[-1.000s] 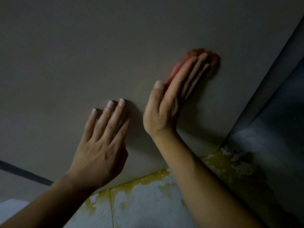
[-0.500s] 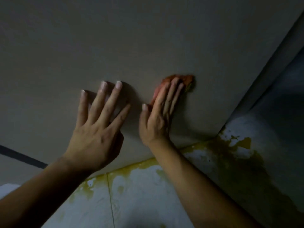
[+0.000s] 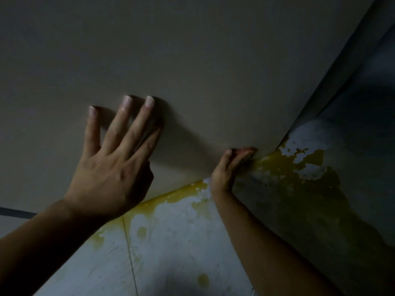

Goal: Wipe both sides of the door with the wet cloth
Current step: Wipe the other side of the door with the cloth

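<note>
Two hands on door (image 3: 192, 60): your left hand (image 3: 111, 174), fingers (image 3: 126, 124) spread flat; your right hand (image 3: 225, 170), fingers together, pressing red cloth (image 3: 248, 149) beneath their tips at door's bottom corner.

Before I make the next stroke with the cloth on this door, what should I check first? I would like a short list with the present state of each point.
1. Left hand flat against the door, fingers spread: ok.
2. Cloth under the right hand: ok, though only a reddish sliver shows.
3. Right hand at the door's bottom edge, near the corner: ok.
4. Cloth clear of the yellow stain on the floor: cannot tell; the stain lies right beside the fingertips.
5. Cloth wet enough: cannot tell.
6. Door's other side wiped: cannot tell, not in view.
</note>
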The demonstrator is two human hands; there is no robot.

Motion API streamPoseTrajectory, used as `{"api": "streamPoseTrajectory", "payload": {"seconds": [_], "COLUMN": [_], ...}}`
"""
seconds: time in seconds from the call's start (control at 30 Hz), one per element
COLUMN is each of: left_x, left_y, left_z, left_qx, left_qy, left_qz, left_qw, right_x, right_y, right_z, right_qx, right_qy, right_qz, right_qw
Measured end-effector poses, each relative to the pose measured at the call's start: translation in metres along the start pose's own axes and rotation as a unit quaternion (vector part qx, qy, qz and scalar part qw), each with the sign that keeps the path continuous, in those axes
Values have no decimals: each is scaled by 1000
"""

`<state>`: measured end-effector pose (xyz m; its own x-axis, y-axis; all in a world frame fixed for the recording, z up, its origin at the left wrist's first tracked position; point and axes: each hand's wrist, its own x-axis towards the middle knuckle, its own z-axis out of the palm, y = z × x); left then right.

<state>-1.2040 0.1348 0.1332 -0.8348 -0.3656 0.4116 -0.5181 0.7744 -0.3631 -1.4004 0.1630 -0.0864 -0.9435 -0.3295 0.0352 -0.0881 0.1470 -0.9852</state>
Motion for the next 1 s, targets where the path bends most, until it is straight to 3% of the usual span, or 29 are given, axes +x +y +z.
{"api": "streamPoseTrajectory", "payload": {"seconds": [0.13,0.37,0.47,0.57,0.67,0.77,0.87,0.93,1.0], "left_x": [-17,-56,-57,-59,-62,-61,-60,-59,-59], "left_y": [-13,-43,-45,-47,-52,-50,-47,-46,-47], "left_z": [-3,-11,-13,-16,-19,-24,-32,-37,-41], "left_qx": [8,36,20,-7,-15,-21,-33,-43,-51], "left_qy": [-4,-24,-16,0,5,13,21,30,43], "left_qz": [2,-28,-31,-42,-50,-74,-112,-141,-168], "left_qw": [1000,999,999,999,999,997,993,989,984], "right_x": [-48,-60,-82,-89,-82,-76,-51,-31,-16], "right_y": [37,16,-41,-115,-130,-100,-124,-181,-241], "right_z": [13,22,26,25,25,11,-5,-9,-9], "right_qx": [-25,6,45,55,-50,-183,-202,-159,-96], "right_qy": [-142,-89,-78,-101,-94,-146,-153,-118,-57], "right_qz": [62,41,-77,-242,-401,-516,-594,-609,-596], "right_qw": [988,995,993,963,910,824,764,768,795]}}
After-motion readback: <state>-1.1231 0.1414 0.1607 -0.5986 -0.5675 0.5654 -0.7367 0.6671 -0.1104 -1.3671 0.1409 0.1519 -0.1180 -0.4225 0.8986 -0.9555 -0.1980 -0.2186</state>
